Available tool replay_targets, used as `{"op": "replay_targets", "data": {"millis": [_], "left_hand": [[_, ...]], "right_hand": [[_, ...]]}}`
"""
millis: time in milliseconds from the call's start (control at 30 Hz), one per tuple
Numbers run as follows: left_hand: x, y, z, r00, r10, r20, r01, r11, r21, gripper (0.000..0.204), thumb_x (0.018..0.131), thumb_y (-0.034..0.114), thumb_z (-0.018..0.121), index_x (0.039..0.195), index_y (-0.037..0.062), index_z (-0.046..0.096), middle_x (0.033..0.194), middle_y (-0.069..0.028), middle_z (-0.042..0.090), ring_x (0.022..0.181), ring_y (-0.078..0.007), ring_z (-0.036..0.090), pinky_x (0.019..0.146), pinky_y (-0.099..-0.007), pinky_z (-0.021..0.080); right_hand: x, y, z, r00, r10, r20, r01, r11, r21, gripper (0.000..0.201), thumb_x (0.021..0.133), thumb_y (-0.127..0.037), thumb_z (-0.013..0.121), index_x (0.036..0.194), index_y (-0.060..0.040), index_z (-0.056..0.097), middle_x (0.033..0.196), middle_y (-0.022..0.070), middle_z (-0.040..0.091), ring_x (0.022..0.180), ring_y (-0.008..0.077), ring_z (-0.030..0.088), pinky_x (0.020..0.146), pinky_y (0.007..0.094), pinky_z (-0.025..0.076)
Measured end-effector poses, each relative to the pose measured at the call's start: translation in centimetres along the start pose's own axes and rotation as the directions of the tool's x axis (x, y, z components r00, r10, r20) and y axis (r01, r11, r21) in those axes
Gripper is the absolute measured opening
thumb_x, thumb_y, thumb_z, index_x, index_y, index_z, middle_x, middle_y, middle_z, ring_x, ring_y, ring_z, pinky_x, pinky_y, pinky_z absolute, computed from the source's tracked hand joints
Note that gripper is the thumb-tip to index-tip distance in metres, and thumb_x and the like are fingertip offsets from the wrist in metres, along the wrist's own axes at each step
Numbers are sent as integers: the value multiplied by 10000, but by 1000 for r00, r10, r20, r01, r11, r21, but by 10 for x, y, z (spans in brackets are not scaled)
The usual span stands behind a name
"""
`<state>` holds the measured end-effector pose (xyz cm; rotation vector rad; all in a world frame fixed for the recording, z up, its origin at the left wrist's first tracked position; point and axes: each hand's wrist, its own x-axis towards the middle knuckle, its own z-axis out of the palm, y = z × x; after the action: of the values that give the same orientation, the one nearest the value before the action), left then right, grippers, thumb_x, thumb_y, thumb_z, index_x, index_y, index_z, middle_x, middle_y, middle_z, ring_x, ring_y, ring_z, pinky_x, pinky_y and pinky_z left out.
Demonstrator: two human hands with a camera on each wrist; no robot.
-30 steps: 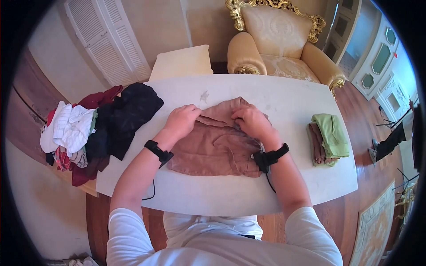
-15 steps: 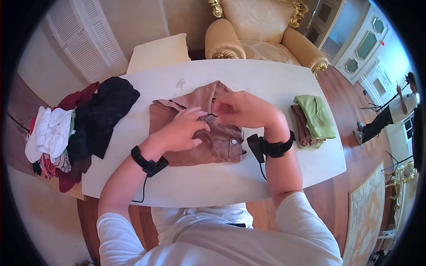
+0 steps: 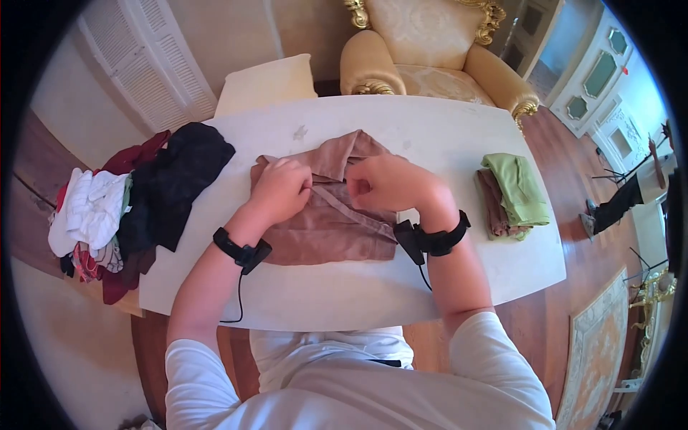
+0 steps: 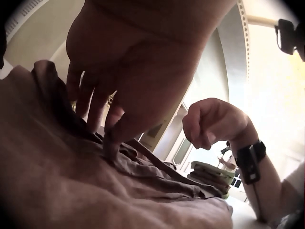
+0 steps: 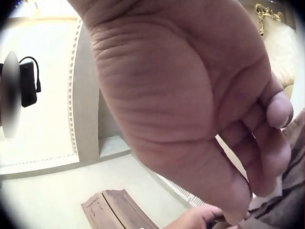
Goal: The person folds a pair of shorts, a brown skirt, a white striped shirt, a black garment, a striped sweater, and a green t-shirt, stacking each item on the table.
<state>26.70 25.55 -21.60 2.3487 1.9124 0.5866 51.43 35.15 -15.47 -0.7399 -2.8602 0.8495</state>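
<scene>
A brown garment (image 3: 326, 236) lies partly folded on the white table (image 3: 287, 287), with a long sewn band running slantwise across it. At its upper left edge my left hand (image 3: 282, 190) pinches the cloth; the left wrist view shows the thumb on the near side of a fold and the fingers (image 4: 97, 105) behind it. My right hand (image 3: 394, 183) hovers over the garment's upper right part, fingers loosely bent and nothing held. In the right wrist view its palm (image 5: 157, 86) and relaxed fingers show near the cloth.
At the table's left end is a loose heap of clothes, with a white one (image 3: 93, 215) and a black one (image 3: 175, 179). Folded green clothing (image 3: 516, 190) rests on brown clothing at the right. A gold armchair (image 3: 430, 72) stands beyond the table; another person (image 3: 631, 193) is far right.
My left hand has drawn back from the middle to the garment's upper left edge. The right hand stays raised nearby. The slanting band now shows, and the button seen earlier does not.
</scene>
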Motion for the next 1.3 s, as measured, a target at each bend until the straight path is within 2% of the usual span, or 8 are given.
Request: {"op": "replay_targets", "data": {"millis": [200,300,500,800,1000,1100,1200,1300], "left_hand": [[-22,-8,2,993,114,-28,-110,987,118,218,812,9,721,1016,61,663,1069,-114,643,1113,-343,603,978,-452,485],[-26,16,-7,984,115,-134,-119,993,-21,232,831,19,736,1051,50,670,1040,-118,648,1055,-337,630,953,-446,509],[-27,-3,23,998,-33,-61,11,946,-324,274,825,40,769,1070,36,645,945,-116,659,919,-283,683,800,-403,550],[-25,-5,19,989,-34,-144,55,988,143,139,877,82,683,957,64,571,911,-137,673,834,-339,689,696,-454,542],[-32,-11,23,999,-20,-48,28,983,183,168,891,115,681,1028,58,600,910,-141,687,881,-376,692,769,-503,551],[-31,6,9,983,78,-166,-63,993,95,209,898,93,671,1103,69,635,991,-140,687,983,-363,680,849,-476,550],[-32,13,3,985,146,-89,-149,988,-33,267,908,79,658,1174,65,667,1158,-136,696,1102,-354,664,938,-456,544],[-39,10,7,993,34,114,-30,999,-37,292,916,71,645,1204,60,688,1297,-126,679,1179,-349,652,992,-441,537]], "right_hand": [[22,13,38,985,-74,158,79,997,-25,193,789,-185,782,929,-60,738,906,117,746,882,316,713,753,424,539],[22,9,43,985,-66,158,69,998,-15,225,770,-190,800,947,-62,743,920,124,744,908,333,709,769,434,539],[23,5,42,984,1,180,11,998,-67,272,770,-215,816,978,-62,729,941,125,744,911,341,707,771,436,541],[23,7,43,983,4,184,5,999,-46,323,769,-282,849,963,-54,727,937,135,743,908,334,706,769,434,540],[23,9,43,980,-17,197,25,999,-40,332,769,-298,850,961,-56,730,927,136,741,900,337,706,757,439,537],[20,3,38,977,20,212,-14,999,-30,329,774,-299,847,957,-53,727,917,136,741,895,339,706,755,445,536],[25,6,41,969,40,244,-32,999,-36,329,779,-304,845,952,-52,724,907,135,740,886,339,706,753,448,535],[25,8,44,975,26,221,-15,998,-53,331,781,-311,843,945,-49,723,904,135,739,879,337,705,749,444,535]]}}
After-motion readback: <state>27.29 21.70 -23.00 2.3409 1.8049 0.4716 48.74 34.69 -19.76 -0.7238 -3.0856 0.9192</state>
